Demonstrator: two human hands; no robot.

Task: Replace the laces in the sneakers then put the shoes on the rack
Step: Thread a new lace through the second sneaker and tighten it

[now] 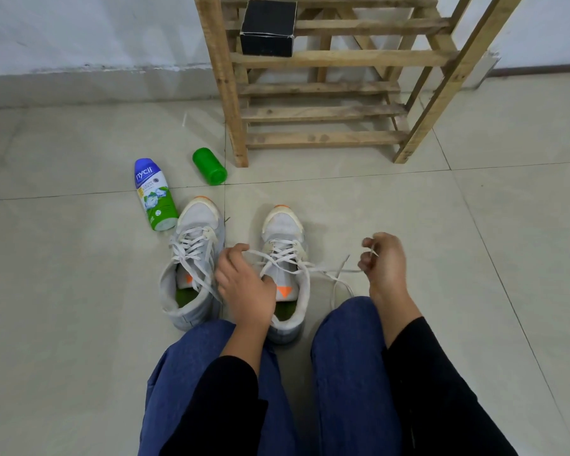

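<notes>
Two white sneakers with orange toe tips stand side by side on the tiled floor, toes pointing away from me. The left sneaker [191, 255] is laced and its lace ends hang loose. The right sneaker [285, 232] is laced too. My left hand [244, 284] lies over the right sneaker's tongue and pinches one end of its white lace [329, 274]. My right hand [382, 261] is off to the right of that shoe, fingers curled around the other lace end, which is pulled sideways. The wooden rack [323, 110] stands beyond the shoes.
A black box [267, 28] sits on a rack shelf. A blue and green powder bottle [153, 195] lies beside the left sneaker's toe, with a green cap [209, 166] near the rack's leg. My knees in blue trousers fill the foreground.
</notes>
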